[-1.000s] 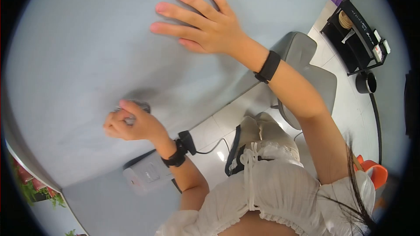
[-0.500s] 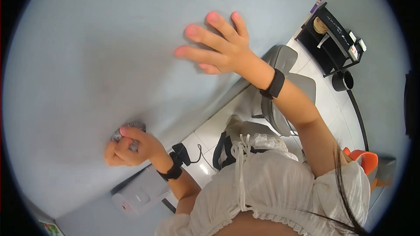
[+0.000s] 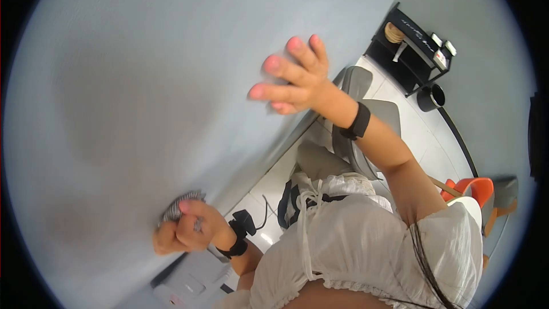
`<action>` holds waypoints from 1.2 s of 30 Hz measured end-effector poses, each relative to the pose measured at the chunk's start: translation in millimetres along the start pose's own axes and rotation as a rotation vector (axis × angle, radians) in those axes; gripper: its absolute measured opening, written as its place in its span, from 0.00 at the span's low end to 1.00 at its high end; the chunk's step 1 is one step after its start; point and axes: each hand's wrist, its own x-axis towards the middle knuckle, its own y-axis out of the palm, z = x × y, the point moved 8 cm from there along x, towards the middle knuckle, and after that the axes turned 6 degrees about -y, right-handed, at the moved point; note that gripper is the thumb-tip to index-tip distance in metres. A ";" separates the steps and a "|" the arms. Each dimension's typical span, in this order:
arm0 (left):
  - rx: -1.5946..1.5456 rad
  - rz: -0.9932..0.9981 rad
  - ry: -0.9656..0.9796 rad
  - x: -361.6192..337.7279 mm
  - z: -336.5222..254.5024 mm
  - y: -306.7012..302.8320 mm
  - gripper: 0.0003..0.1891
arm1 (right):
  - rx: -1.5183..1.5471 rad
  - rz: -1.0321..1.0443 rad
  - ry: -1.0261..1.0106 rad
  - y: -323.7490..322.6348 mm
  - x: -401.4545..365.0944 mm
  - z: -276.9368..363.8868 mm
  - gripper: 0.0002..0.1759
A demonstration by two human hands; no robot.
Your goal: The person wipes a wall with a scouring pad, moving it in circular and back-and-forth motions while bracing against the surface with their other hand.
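Note:
My left hand (image 3: 191, 229) is closed around a crumpled grey wad (image 3: 184, 200) with fine light and dark streaks, like a bunched cloth. Part of the wad bulges out past the fingers, and the rest is hidden inside the hand. It sits right at a broad pale grey-blue surface (image 3: 137, 114). Farther up and to the right, my right hand (image 3: 300, 77) shows its back, fingers spread and holding nothing. Its fingertips are close over the same surface. Black bands circle both wrists.
Grey chairs (image 3: 366, 117) stand beside the surface's edge. A black rack (image 3: 409, 51) and a dark bin (image 3: 431, 98) are by the far wall. An orange chair (image 3: 474, 189) is at the right. A pale grey machine (image 3: 189, 286) lies below my left hand.
Both hands have moved down and right in the view, toward my body. The wad stays in my left hand, my right hand stays spread, and the background has shifted left.

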 end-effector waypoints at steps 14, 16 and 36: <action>0.014 -0.068 0.012 -15.6 11.0 -18.1 0.16 | 0.033 0.036 -0.036 -7.0 -6.2 20.4 0.25; 0.025 -0.097 -0.030 -19.8 13.9 -24.4 0.16 | 0.040 0.038 -0.028 -9.0 -5.1 28.6 0.25; 0.069 -0.382 -1.014 -170.0 171.7 -72.2 0.15 | 0.322 0.146 0.266 -60.0 -39.4 -5.3 0.26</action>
